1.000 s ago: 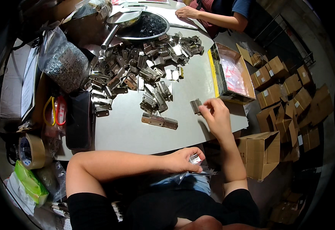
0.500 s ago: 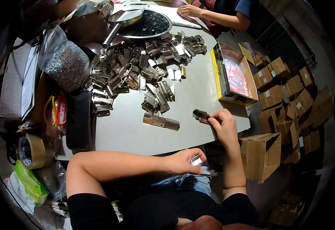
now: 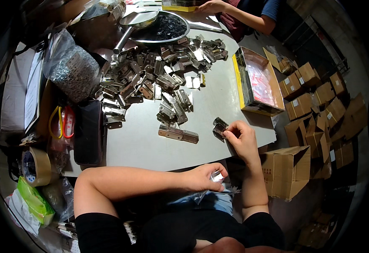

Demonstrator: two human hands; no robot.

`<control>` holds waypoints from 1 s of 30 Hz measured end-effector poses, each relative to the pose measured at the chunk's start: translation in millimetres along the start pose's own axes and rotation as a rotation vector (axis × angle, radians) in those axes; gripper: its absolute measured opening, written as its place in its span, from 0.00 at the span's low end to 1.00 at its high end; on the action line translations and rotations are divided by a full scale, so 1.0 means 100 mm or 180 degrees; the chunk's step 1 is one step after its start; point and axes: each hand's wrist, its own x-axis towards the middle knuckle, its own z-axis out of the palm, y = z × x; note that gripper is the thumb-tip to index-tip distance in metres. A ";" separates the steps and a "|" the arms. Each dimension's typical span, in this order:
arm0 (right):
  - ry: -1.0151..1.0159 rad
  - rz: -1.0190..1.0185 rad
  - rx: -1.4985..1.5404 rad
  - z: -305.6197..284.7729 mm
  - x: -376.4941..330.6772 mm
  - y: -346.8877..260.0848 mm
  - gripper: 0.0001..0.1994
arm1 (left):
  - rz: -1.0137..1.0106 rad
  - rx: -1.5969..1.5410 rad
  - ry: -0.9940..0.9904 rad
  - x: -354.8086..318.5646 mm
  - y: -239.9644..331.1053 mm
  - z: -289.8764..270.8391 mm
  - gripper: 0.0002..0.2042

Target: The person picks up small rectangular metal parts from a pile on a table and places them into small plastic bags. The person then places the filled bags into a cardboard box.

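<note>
My right hand (image 3: 242, 138) holds a folded metal hinge (image 3: 219, 127) just above the near right part of the grey table (image 3: 142, 145). My left hand (image 3: 205, 177) is below the table edge, over my lap, pinching a small clear plastic bag (image 3: 216, 176). An opened flat hinge (image 3: 178, 134) lies on the table to the left of my right hand. A big heap of metal hinges (image 3: 159, 78) covers the far half of the table.
A yellow-edged box of pink packets (image 3: 258, 82) sits at the table's right. A metal bowl of dark screws (image 3: 163, 27) stands at the back, near another person's hand (image 3: 212, 6). Bagged hardware (image 3: 72, 67), a black pouch (image 3: 89, 130), tape roll (image 3: 36, 165) at left; cardboard boxes (image 3: 285, 170) at right.
My right hand drew back toward the table's near edge with the hinge and turned it in the fingers. My left hand stayed over my lap with the bag.
</note>
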 end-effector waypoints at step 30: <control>-0.1485 -0.0922 -0.0067 -0.21 -0.20 -0.21 0.09 | -0.0567 -0.1008 0.0343 -0.05 0.04 0.06 0.29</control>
